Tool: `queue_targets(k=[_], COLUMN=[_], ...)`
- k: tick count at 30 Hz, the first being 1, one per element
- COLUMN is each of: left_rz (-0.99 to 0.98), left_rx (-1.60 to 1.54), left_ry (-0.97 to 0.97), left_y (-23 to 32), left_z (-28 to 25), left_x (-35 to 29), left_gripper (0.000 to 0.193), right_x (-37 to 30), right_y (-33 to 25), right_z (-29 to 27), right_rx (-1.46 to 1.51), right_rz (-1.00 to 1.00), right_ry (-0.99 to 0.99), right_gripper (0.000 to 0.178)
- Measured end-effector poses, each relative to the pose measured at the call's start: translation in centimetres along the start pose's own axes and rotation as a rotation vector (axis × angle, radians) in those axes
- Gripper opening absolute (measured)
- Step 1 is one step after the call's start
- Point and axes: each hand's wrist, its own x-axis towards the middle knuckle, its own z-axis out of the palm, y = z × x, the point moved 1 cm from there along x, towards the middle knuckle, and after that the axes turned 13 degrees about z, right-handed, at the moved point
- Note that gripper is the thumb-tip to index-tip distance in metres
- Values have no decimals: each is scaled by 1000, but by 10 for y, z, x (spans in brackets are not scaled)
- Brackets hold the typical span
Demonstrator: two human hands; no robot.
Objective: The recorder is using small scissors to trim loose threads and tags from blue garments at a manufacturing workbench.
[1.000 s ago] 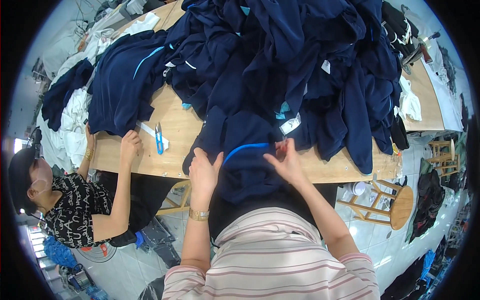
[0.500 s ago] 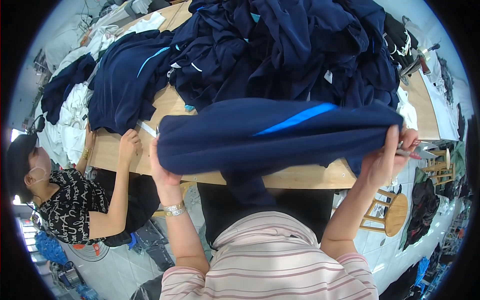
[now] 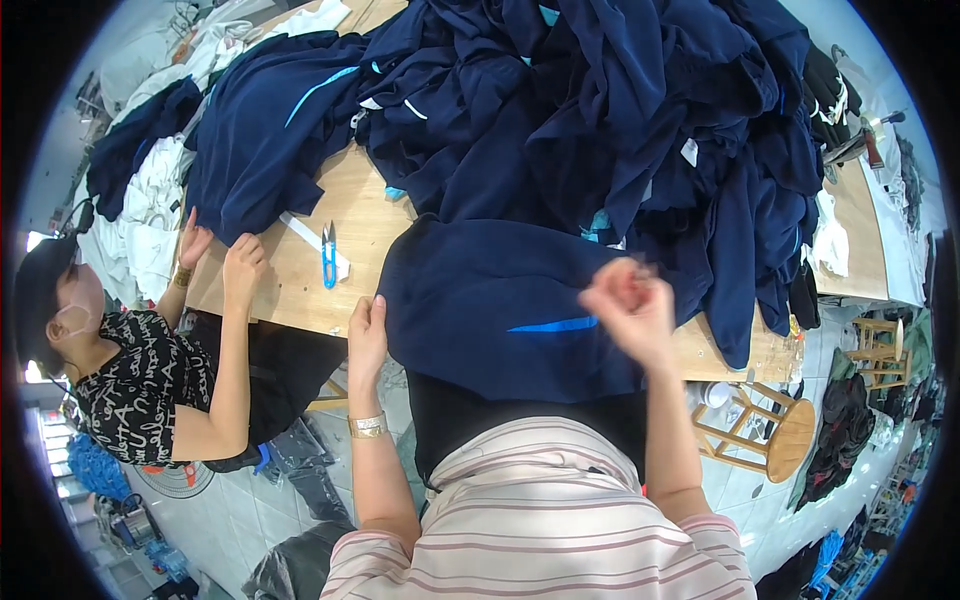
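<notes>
A navy garment (image 3: 470, 290) with a bright blue stripe lies folded over the table's near edge, in front of my body. At its left side my left hand (image 3: 366, 338) pinches the fabric edge, thumb and fingers closed together. My right hand (image 3: 640, 315) is raised above the garment's right part, near the end of the stripe. Its fingers are curled and partly blurred; a small dark thing shows at them, too smeared to name. Blue-handled thread snips (image 3: 329, 258) lie on the table to the left of the garment.
A big heap of navy garments (image 3: 480, 130) covers the far side of the wooden table (image 3: 345, 195). At the left a co-worker (image 3: 150, 370) has both hands by another navy garment (image 3: 270, 150). A wooden stool (image 3: 790, 440) stands at the right.
The garment, held stretched between both hands before, has come down onto the table edge. My right hand has left its right end and moved inward; the red-handled cutting tool seen there is no longer recognisable.
</notes>
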Motion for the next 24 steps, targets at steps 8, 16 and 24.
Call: queue_targets(k=[8, 16, 24], left_rz=[-93, 49, 324], left_rx=[-1432, -1258, -765], left_ry=[-57, -226, -187], left_y=[104, 132, 172], left_z=[19, 36, 71], left_x=[-11, 11, -10], left_gripper=[45, 52, 36], right_x=[27, 48, 16], right_y=[-13, 23, -18], right_z=[81, 57, 38], right_rx=[27, -311, 102], right_rz=[-111, -198, 14], right_ry=[-96, -42, -87], right_gripper=[22, 11, 32])
